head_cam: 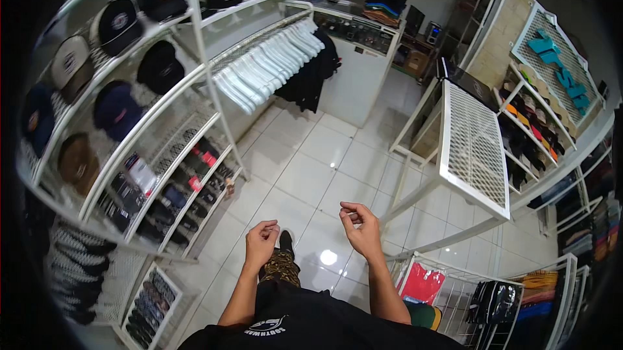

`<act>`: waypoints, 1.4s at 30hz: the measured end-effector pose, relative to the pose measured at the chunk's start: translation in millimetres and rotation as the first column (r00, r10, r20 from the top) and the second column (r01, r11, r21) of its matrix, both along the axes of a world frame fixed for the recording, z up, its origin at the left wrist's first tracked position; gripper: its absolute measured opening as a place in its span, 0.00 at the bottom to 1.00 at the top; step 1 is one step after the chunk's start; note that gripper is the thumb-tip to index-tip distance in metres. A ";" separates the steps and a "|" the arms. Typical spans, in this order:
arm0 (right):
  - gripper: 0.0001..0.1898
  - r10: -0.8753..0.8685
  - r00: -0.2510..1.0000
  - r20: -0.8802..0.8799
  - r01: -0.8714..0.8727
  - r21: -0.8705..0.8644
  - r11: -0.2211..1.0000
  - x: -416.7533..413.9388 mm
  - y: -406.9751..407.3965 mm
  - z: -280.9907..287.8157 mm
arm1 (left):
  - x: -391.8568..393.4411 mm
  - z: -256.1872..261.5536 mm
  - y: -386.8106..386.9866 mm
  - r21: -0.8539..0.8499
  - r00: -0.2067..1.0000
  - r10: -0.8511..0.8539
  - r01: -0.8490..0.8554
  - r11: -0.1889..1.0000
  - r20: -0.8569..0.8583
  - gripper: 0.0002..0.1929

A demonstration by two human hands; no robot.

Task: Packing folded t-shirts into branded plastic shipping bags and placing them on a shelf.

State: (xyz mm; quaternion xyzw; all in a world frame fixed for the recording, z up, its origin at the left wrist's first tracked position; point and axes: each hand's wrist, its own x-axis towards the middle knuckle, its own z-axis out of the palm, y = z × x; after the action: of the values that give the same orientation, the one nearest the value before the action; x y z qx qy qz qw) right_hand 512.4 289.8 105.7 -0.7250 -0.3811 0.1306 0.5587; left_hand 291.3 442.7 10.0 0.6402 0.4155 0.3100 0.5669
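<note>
My left hand [262, 244] is raised before my body with its fingers loosely curled and nothing in them. Level with it, on the other side, my right hand [361, 229] is also bare, its thumb and fingers bent and slightly apart. Neither hand touches anything. Below them lies a white tiled floor [311, 170]. Beside my left hand shows one dark shoe [286, 242] under a patterned trouser leg [280, 268]. Nearest to my right hand is a white metal table frame with a mesh top [474, 140].
Caps [117, 27] fill a white rack at the left, above packaged goods [141, 174]. Pale folded garments [267, 67] hang on a rail towards a glass display counter [357, 31]. At the right stand a cap shelf [530, 121] and a wire basket [450, 289] with packed clothes.
</note>
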 end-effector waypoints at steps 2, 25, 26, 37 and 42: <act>0.12 -0.051 0.999 0.002 0.051 -0.024 0.998 30.5 33.8 2.3 | 43.4 7.5 42.0 -0.013 0.999 -0.021 0.021 1.000 0.025 0.14; 0.12 -0.349 0.936 -0.037 0.351 0.063 0.934 421.4 290.7 16.7 | 522.3 89.6 356.8 0.210 0.823 -0.568 0.558 0.803 -0.011 0.14; 0.12 -0.339 0.940 -0.040 0.341 0.073 0.937 444.2 299.8 18.4 | 542.7 91.4 366.8 0.226 0.823 -0.568 0.555 0.800 -0.012 0.14; 0.09 -0.282 0.919 0.276 0.220 0.233 0.947 717.7 442.6 110.1 | 759.5 192.6 498.4 0.509 0.856 -0.517 0.450 0.734 -0.011 0.13; 0.07 -0.348 0.835 0.427 0.224 0.314 0.923 815.0 520.4 161.5 | 859.4 257.6 570.2 0.678 0.822 -0.569 0.419 0.604 -0.001 0.14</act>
State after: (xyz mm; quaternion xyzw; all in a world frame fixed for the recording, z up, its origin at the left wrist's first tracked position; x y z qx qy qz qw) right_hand 1327.4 810.2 267.2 -0.7071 -0.4060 -0.1857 0.5483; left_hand 1150.7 1012.9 267.5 0.8482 0.0227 0.3315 0.4125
